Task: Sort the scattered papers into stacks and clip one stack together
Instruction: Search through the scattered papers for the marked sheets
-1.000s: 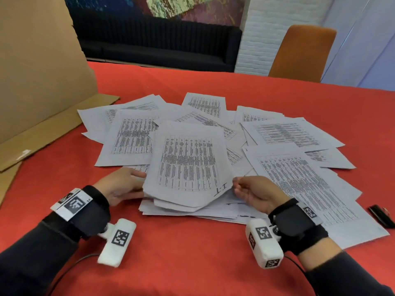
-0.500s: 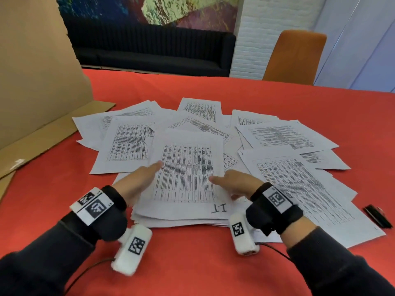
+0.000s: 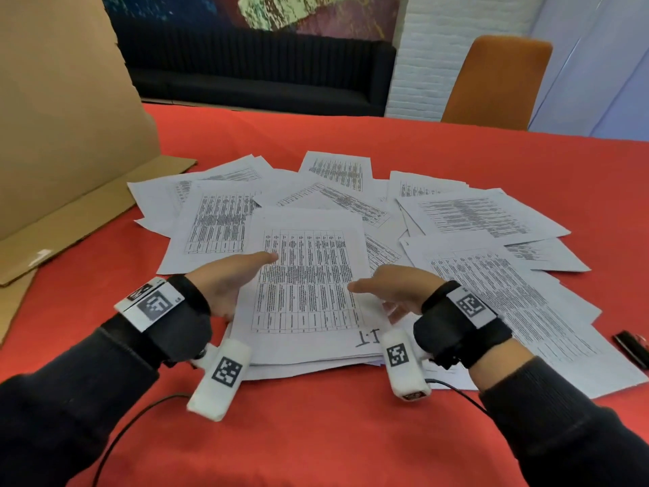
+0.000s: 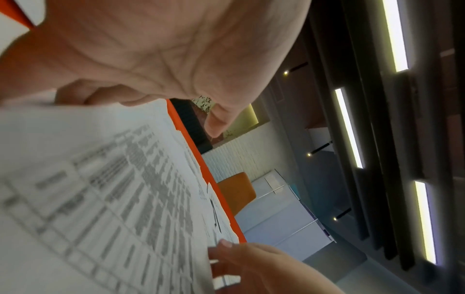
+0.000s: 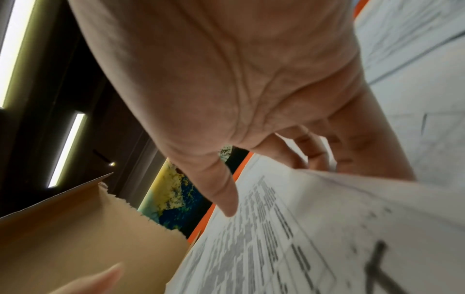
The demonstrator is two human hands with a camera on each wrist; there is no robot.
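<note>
my head camera looks forward and down across the red table [image 3: 456, 163] from its near edge. wrist cameras sit tight under the left hand [image 4: 151, 49] and right hand [image 5: 214, 69], all three sharing the top sheet [image 3: 309, 275].

Papers [image 3: 309, 275] white, black printed grid tables. Counter [image 3: 316, 434] red. Cardboard [image 3: 63, 117] tan. Chair [image 3: 498, 82] orange. Sofa [image 3: 263, 82] black. Clip [image 3: 632, 347] black. Wristbands [image 3: 456, 337] black with white tags [image 3: 472, 305] carrying black square codes. Sleeves [image 3: 70, 416] dark.

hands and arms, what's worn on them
The left hand and right hand are bare; each wrist wears a black strap with a white square-code tag, a white tagged pod hangs beneath, thin black cables trail off, and the sleeves are dark.
</note>
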